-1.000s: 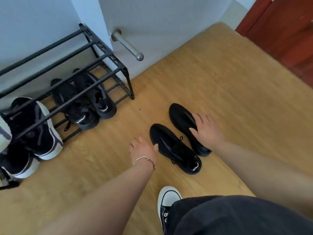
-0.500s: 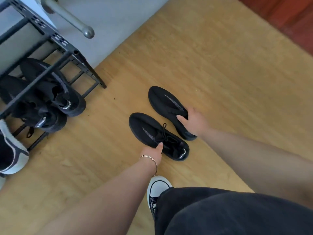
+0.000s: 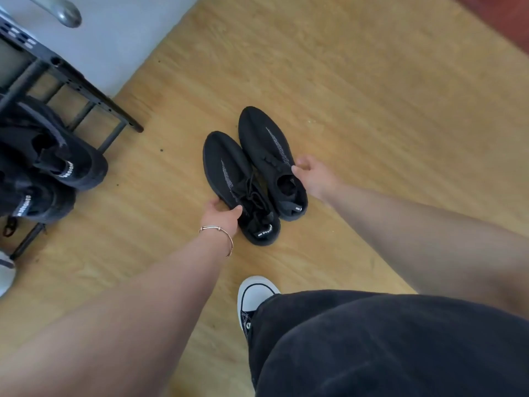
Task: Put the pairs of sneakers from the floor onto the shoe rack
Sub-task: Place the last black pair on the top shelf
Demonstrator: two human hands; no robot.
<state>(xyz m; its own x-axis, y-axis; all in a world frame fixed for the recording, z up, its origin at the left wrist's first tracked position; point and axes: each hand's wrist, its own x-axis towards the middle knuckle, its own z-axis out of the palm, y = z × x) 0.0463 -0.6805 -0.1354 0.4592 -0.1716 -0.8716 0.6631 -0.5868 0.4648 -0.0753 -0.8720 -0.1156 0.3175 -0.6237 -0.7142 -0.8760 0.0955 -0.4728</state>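
Two black knit sneakers lie side by side on the wooden floor, toes pointing away from me. My left hand [image 3: 221, 217], with a thin bracelet on the wrist, grips the outer side of the left sneaker [image 3: 229, 179] near its laces. My right hand [image 3: 313, 176] holds the outer side of the right sneaker [image 3: 269, 150] by its collar. Both soles seem to touch the floor. The black metal shoe rack [image 3: 77, 84] stands at the left, about two shoe lengths away.
A similar black pair [image 3: 57, 167] sits on the rack's low shelf, and a white-soled shoe [image 3: 5, 270] shows at the left edge. A grey wall with a metal door stop [image 3: 64, 12] is behind. My own black-and-white sneaker [image 3: 254, 299] and dark trouser leg fill the foreground.
Both hands have closed on the sneakers and pushed them together until they lie parallel. The view has tilted down and shifted right, so less of the rack shows.
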